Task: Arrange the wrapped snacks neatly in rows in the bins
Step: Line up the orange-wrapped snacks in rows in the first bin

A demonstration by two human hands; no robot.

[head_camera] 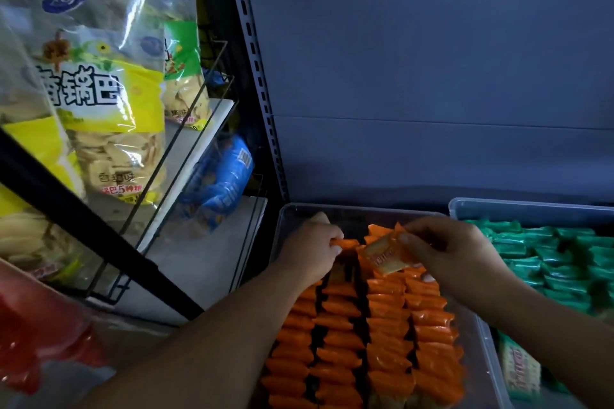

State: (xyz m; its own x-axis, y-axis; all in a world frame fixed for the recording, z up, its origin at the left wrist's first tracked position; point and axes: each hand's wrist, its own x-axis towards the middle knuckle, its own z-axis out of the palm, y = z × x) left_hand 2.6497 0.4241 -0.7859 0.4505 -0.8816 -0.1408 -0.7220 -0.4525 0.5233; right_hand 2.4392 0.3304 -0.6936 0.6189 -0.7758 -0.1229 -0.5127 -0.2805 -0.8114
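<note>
A clear plastic bin (292,209) holds several rows of orange wrapped snacks (388,335) standing on edge. My right hand (455,255) pinches one orange snack packet (387,255) and holds it tilted just above the far end of the rows. My left hand (314,247) is at the far left of the bin, its fingertips pinching the top edge of an orange snack (345,244) at the end of a row. A second clear bin (465,206) on the right holds green wrapped snacks (545,259) in rows.
Large yellow snack bags (99,103) hang in a wire rack (186,149) at the left, with a blue packet (219,182) below. A slotted metal upright (255,76) and grey back panel stand behind the bins. A red bag (36,335) is at lower left.
</note>
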